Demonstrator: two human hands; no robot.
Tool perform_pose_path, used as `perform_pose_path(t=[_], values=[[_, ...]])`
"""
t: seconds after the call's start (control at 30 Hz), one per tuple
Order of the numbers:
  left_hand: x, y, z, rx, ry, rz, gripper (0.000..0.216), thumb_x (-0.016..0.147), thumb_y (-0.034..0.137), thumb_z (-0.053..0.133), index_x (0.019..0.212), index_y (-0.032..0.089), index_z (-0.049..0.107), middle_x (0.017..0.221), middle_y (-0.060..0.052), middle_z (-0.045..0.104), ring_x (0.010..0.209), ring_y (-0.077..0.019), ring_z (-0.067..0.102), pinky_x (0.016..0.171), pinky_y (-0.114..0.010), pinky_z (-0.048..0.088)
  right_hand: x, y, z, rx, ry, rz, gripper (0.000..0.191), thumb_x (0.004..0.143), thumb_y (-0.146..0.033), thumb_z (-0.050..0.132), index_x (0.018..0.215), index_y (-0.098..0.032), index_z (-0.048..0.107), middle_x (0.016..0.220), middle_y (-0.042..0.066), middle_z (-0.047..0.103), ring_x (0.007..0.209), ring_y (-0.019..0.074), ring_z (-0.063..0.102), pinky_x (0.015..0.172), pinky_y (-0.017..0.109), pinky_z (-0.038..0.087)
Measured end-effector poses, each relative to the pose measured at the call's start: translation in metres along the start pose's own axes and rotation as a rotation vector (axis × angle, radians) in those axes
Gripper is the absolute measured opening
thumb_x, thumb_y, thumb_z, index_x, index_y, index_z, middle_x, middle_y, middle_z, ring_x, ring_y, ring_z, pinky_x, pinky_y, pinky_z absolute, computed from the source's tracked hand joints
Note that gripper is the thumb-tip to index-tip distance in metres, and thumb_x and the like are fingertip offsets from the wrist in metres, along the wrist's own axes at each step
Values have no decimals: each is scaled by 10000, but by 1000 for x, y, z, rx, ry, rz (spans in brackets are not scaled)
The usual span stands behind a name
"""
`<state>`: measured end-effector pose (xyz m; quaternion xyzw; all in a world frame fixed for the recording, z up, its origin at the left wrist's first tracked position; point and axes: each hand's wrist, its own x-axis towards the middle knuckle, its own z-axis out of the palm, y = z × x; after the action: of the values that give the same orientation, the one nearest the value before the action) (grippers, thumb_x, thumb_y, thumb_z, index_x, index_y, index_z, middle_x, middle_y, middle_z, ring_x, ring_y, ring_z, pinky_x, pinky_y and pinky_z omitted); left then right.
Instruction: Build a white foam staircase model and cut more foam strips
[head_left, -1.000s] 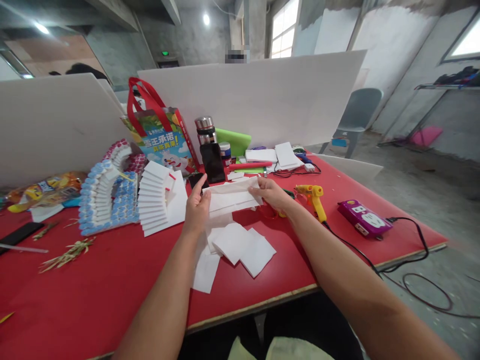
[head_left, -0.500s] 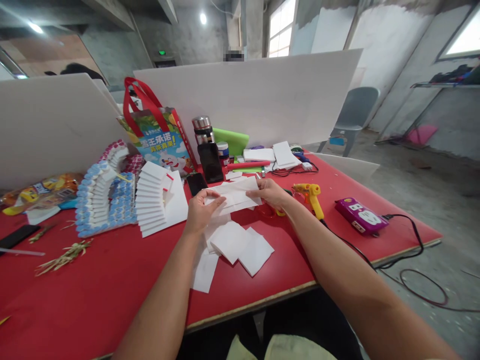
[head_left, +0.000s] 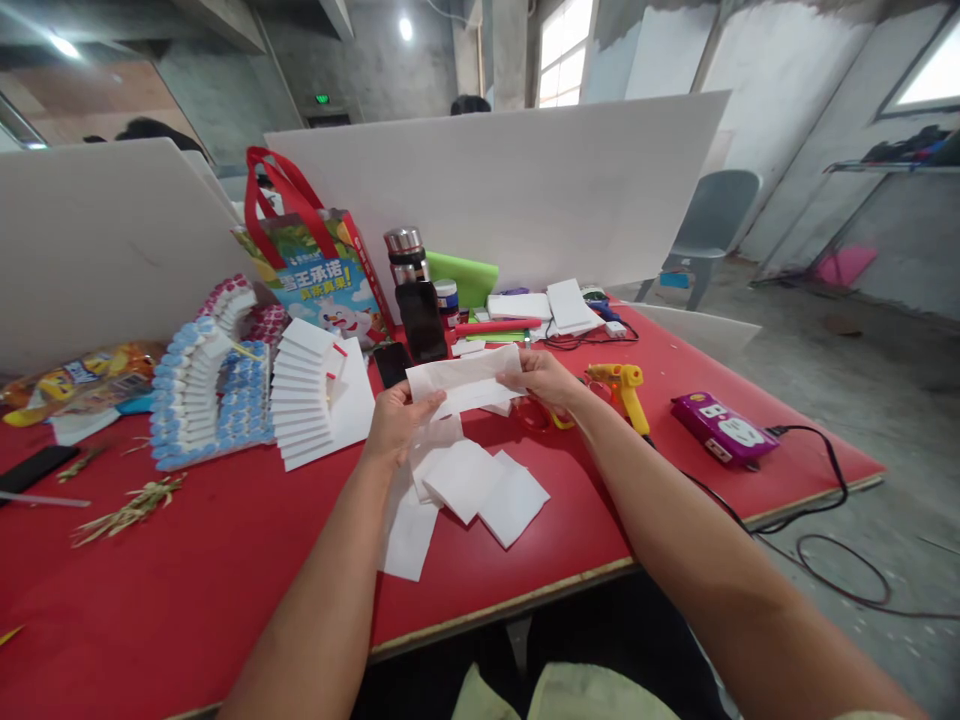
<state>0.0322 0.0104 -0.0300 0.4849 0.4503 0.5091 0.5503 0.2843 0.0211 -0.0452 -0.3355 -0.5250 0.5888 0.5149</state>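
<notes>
A thin white sheet of tissue paper (head_left: 465, 378) with a crease along it is stretched between my two hands above the red table. My left hand (head_left: 396, 415) pinches its left end, thumb on top. At the other end, my right hand (head_left: 546, 380) has the sheet between thumb and fingers. Below the hands lies a loose pile of folded white tissues (head_left: 469, 480). Red-handled scissors (head_left: 534, 412) rest beneath my right wrist, partly hidden by it. A yellow glue gun (head_left: 626, 390) lies just right of that wrist.
A purple power strip (head_left: 724, 430) with a trailing black cable sits at the right edge. Behind my hands stand a smartphone (head_left: 421, 320), a steel flask (head_left: 405, 250) and a colourful bag (head_left: 322, 270). Fanned white cards (head_left: 304, 400) and a blue-and-white bundle (head_left: 214, 400) lie left.
The tissue sheet in my hands has tilted and spread, so its upper part now stands up with a crease below. Both hands keep their hold, with the right one slightly higher.
</notes>
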Motion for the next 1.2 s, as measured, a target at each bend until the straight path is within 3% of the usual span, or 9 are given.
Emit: perform_pose_path(t=[0.17,0.37,0.53,0.77,0.93,1.07,1.2], values=[[-3,5,2,-55,-33,-3,457,554,316,933,943,134,776,928,-86,780,753,-205,724,662,-316,621,-2,-6,0,67,16,41,391,601,-306,903,953,-189,780,789,11,731,653,138,635,541,225,516],[-7,11,-2,9,-77,-38,439,645,333,883,1020,138,764,851,-69,770,575,-181,699,524,-315,621,-4,-13,1,133,36,83,379,552,-281,923,885,-168,780,756,13,717,611,111,604,480,191,489],[-9,15,-4,-42,-154,-42,356,699,337,844,958,109,757,869,-91,770,702,-213,725,630,-365,651,-5,-15,0,131,19,87,378,568,-271,914,905,-163,782,754,21,710,622,116,598,464,188,466],[-6,11,-8,-101,-219,-90,366,745,311,813,1035,98,745,914,-107,772,721,-222,728,685,-415,651,-5,-14,-3,140,12,60,360,593,-253,897,922,-157,786,742,4,700,581,86,553,446,175,412],[-8,16,-8,-47,-237,-90,379,727,324,829,1018,98,738,838,-85,764,691,-213,720,658,-387,645,-4,-12,-4,95,16,80,336,596,-288,897,887,-160,791,761,22,724,610,122,610,508,217,484],[-8,19,-10,25,-249,-43,352,746,360,814,953,89,726,711,-68,735,554,-186,686,563,-331,613,-5,-13,-4,95,6,77,337,575,-300,904,865,-170,790,769,27,738,692,171,663,619,277,547],[-7,18,-12,17,-287,2,313,763,323,804,971,104,723,739,-60,741,534,-158,669,559,-305,597,-6,-16,-3,104,25,88,344,571,-284,901,875,-174,783,773,21,730,658,149,634,575,258,533]])
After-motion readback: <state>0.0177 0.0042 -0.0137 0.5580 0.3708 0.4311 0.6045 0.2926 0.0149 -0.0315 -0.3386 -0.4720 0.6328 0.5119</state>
